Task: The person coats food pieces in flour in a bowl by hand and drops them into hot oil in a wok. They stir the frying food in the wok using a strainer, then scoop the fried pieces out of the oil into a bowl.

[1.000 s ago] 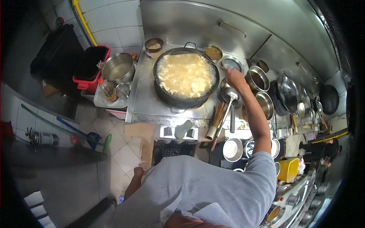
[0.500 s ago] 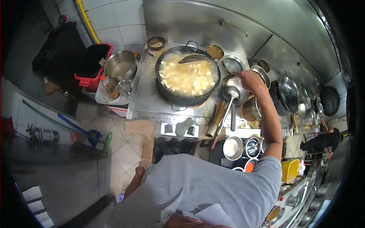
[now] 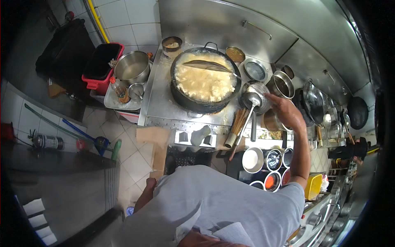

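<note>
A big dark wok (image 3: 191,101) on the steel stove holds pale pieces bubbling in oil. A strainer (image 3: 201,65) lies across the back of the oil, its handle resting at the wok's right rim. My right hand (image 3: 287,111) is held over the area right of the wok, fingers apart with nothing in them, beside a perforated ladle (image 3: 257,88). A solid ladle (image 3: 252,99) and a bamboo brush (image 3: 235,127) lie just left of it. My left hand (image 3: 151,183) hangs low by my left side, small and partly hidden; its fingers cannot be made out.
On the left are a steel pot (image 3: 132,68), a sauce bottle (image 3: 119,90) and a red bin (image 3: 98,68). Seasoning pots (image 3: 252,160) stand at the lower right. Woks and ladles line the right side, with a person (image 3: 349,151) in dark clothes far off.
My right hand has let go of the strainer's handle and drawn back right and down. The strainer has come to rest in the wok.
</note>
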Available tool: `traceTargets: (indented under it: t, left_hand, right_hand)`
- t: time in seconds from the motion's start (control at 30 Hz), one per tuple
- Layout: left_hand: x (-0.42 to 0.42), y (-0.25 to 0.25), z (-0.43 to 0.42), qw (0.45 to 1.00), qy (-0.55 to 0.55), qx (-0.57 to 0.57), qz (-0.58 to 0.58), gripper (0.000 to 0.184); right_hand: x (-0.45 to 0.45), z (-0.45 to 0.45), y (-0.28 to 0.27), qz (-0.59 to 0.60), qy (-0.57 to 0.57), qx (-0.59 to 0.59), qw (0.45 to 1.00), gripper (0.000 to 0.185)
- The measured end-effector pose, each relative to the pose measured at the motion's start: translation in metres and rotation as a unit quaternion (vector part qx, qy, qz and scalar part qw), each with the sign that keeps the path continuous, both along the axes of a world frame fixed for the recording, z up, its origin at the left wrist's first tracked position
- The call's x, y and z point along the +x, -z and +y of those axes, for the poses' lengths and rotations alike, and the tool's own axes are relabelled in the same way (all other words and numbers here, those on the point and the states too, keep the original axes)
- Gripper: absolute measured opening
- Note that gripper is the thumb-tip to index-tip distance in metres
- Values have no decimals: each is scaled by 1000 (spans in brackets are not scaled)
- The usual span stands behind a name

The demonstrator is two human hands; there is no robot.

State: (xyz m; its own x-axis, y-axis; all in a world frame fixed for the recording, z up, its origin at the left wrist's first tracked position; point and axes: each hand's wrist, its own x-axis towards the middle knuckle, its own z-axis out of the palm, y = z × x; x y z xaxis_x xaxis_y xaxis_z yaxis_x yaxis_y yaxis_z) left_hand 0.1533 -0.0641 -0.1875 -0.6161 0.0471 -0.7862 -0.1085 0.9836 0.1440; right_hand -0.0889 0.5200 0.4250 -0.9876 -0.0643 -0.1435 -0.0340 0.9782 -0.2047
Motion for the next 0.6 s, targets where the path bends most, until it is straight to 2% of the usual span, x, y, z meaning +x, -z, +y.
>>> traceTargets:
  t: [0.03,0.1,0.13,0.17,0.23,0.27,0.3,0.33,0.37,0.43,0.5,0.57,0.6]
  left_hand:
    - [-5,-8,2,998,46,-8,33,14]
    - [-15,-25,7,985,139,-25,100,14]
    - [-18,-29,7,973,184,-33,133,14]
    - [-20,-29,6,973,186,-34,134,14]
    - [-18,-30,3,960,147,67,230,14]
    - [-18,-31,3,960,148,65,229,14]
    - [-19,-38,6,966,100,89,221,13]
    - [-18,-39,6,969,52,113,213,13]
    - [-19,-41,7,969,51,111,214,13]
    - [-14,-35,5,970,112,52,208,12]
    - [-9,-32,3,977,106,39,179,11]
    - [-1,-14,-1,983,99,25,152,11]
    - [2,0,-3,979,166,3,121,11]
  right_hand:
    - [5,-4,13,0,2,0,1000,45]
    - [10,-21,52,56,-53,-124,989,51]
    - [10,-31,68,42,-39,-129,990,51]
    - [9,-43,78,28,-26,-135,990,51]
    - [8,-73,83,-29,16,-129,991,48]
    - [4,-77,105,10,-21,-127,992,48]
    - [1,-80,126,10,-21,-129,991,48]
    - [-3,-86,142,22,-1,-145,989,48]
    - [-5,-90,154,35,18,-161,986,48]
    - [-7,-103,164,34,33,-173,984,49]
    - [-13,-111,187,73,75,-166,981,51]
    - [-13,-126,177,66,98,-158,980,53]
    - [-14,-133,170,65,118,-176,975,54]
